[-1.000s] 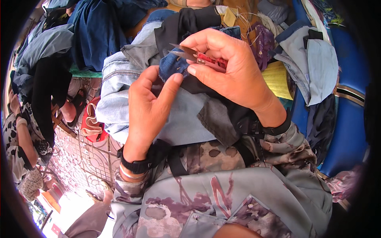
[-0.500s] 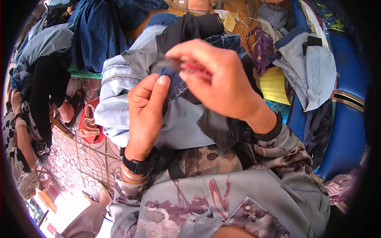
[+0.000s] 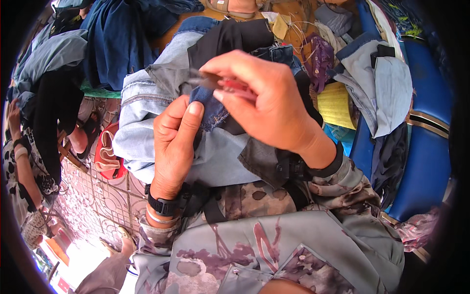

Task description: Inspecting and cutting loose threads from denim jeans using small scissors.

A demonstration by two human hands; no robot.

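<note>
My left hand pinches a small fold of dark blue denim between thumb and fingers. My right hand hovers just above it, closed around a small red-handled metal snipper whose blades point left over the fold. Both hands work over a light blue denim garment lying in my lap, with dark grey and black cloth layered on it. A black watch sits on my left wrist.
Piles of blue and black clothes lie ahead and to the left. A yellow cloth and grey garments rest on a blue bench at right. Another person sits at far left on patterned floor tiles.
My right hand has shifted slightly down and left with the snipper, closer over the denim fold. My left hand keeps its pinch on the fold.
</note>
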